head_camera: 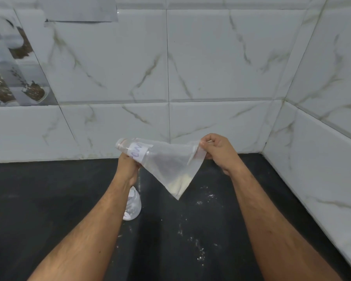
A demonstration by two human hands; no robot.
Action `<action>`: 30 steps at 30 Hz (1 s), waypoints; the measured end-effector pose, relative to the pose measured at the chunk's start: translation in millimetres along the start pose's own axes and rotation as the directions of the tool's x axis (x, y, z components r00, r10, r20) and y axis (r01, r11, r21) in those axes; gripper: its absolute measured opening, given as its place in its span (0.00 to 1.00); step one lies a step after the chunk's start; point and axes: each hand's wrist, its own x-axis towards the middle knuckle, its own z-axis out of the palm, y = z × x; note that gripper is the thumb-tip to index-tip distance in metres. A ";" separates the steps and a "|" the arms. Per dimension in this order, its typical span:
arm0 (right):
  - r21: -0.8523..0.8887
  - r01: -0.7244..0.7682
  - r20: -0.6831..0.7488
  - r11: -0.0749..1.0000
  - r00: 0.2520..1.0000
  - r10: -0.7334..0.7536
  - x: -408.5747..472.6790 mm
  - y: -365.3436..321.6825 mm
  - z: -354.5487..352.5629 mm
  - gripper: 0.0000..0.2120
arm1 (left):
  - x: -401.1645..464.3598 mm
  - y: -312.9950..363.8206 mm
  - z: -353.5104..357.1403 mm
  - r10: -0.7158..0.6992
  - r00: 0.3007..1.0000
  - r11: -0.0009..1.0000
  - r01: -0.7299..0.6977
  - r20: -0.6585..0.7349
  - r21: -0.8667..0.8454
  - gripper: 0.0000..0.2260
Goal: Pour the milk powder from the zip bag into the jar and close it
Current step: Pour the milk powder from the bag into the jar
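Pinching zip bag [170,165] corners, both hands (left [128,165], right [217,149]) | counter [49,199] open beneath

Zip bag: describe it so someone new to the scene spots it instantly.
Over the black countertop by the marble-tiled wall corner, two hands meet. The zip bag is the clear film stretched between the left hand and right hand. Unlike the rigid labelled jar, it hangs limp to a point with pale powder pooled there.

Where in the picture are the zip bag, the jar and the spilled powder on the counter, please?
zip bag [170,165]: head view, on its clear middle panel.
jar [139,152]: head view, on the white label of the tilted jar.
spilled powder [200,253]: head view, on the white specks on the dark counter.
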 end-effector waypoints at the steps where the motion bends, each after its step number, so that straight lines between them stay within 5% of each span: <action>1: 0.014 -0.011 -0.057 1.000 0.998 0.012 1.1 1.7 -0.8 0.09 | -0.5 0.6 -0.9 0.004 1.000 1.000 -0.004 -0.003 0.008 0.12; 7: 0.157 -0.197 -0.202 0.968 0.953 0.227 4.3 25.0 -7.4 0.04 | -7.2 23.5 10.8 0.158 0.983 0.957 -0.175 0.089 0.233 0.13; 14: 0.339 -0.372 -0.227 0.864 0.859 0.459 4.7 51.1 -3.2 0.12 | -17.4 73.7 52.9 0.362 0.861 0.718 -0.501 0.356 0.482 0.07; 18: 0.532 -0.357 -0.162 0.768 0.847 0.506 -6.9 60.5 4.8 0.19 | -18.4 94.6 70.9 0.368 0.836 0.659 -0.544 0.408 0.520 0.06; 23: 0.655 -0.263 -0.251 0.708 0.808 0.533 -38.9 82.0 23.7 0.26 | -15.4 108.9 74.1 0.467 0.762 0.334 -0.622 0.449 0.708 0.10; 30: 0.786 -0.358 -0.127 0.504 0.705 0.698 -102.1 116.7 101.8 0.26 | -16.5 125.9 82.4 0.420 0.819 0.108 -0.473 0.391 0.874 0.07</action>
